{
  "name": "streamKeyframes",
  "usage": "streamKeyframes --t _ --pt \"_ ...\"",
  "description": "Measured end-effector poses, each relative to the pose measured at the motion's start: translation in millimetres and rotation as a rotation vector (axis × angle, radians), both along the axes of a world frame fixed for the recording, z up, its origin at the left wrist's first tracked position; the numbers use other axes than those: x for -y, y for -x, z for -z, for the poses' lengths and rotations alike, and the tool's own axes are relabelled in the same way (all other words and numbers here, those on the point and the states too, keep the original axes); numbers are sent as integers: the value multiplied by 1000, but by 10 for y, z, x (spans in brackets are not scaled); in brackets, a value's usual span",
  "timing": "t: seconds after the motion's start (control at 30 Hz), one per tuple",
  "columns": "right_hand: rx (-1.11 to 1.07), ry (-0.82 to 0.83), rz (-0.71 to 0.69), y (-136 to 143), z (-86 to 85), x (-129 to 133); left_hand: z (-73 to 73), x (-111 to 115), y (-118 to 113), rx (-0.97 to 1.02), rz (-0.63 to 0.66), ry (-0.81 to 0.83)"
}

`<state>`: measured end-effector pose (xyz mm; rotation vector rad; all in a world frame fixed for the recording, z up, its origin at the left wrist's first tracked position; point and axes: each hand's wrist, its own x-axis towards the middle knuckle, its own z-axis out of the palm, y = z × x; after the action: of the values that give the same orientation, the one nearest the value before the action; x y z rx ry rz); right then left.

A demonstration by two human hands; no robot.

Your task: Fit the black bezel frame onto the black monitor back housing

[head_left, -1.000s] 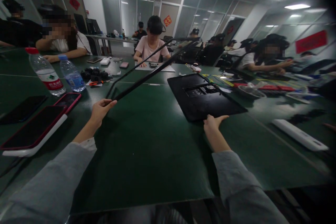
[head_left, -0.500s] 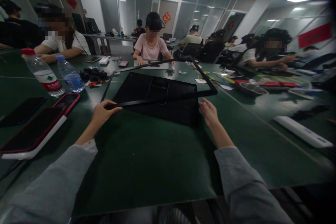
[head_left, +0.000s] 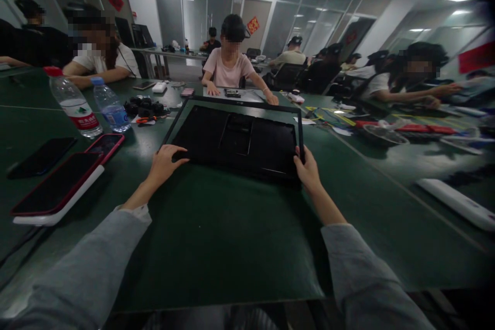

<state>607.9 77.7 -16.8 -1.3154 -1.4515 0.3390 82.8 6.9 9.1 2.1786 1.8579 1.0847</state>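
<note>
A thin black rectangular bezel, like that of a screen, lies over or just above a black back panel. The panel has a recessed rectangle in its middle. My left hand pinches the bezel at its near left corner, thumb and fingers closed on the edge. On the other side, my right hand closes round the bezel's right side near the front corner. Whether its fingers also touch the panel, I cannot tell. The far edge of the bezel stands beyond the panel, with green table showing between.
On the left of the green table are two bottles, several phones and a white power bank. A white power strip lies right, with cables and a red tool behind. A co-worker sits opposite.
The bezel has come down from its tilt and swung left, closer in line with the panel. My right hand has moved from the panel's edge onto the bezel's right side.
</note>
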Motion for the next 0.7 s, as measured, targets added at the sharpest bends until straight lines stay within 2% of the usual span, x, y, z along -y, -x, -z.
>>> streamKeyframes --t 0.1,0.37,0.7 --pt "65 -22 50 -40 55 13 28 -14 9 -46 32 16" --pt "80 29 44 -30 79 111 22 -18 34 -110 85 108" --pt "62 104 121 -54 120 74 -75 42 -77 -289 -5 135"
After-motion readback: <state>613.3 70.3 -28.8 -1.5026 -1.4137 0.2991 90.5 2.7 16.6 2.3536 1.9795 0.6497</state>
